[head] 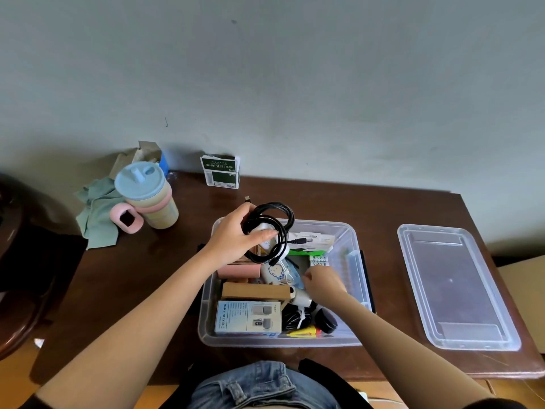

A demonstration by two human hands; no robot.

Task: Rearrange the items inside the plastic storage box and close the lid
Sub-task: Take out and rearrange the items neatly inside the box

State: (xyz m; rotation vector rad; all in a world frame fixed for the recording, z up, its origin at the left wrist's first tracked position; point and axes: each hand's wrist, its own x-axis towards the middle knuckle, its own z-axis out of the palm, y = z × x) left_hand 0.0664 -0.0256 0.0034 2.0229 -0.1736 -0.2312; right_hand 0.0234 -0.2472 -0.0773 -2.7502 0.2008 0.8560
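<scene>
1. The left hand holds a coiled black cable lifted over the far left corner of the plastic storage box; fingers are curled round the loops. The cable looks light and floppy, so it is best held across the whole bundle to stop the loops springing apart and the loose plug end dangling.
2. The box sits on the table straight ahead, crowded with small cartons, among them a blue-and-white carton at the near left. These look light and stiff, easy to pinch by their edges. The thin clear walls probably flex.
3. The right hand reaches down into the box middle, fingers curled among the items; whether it grips anything I cannot tell.
4. The lid lies flat on the table, right of the box, well apart from both hands; light, springy, best lifted by its rim.
</scene>
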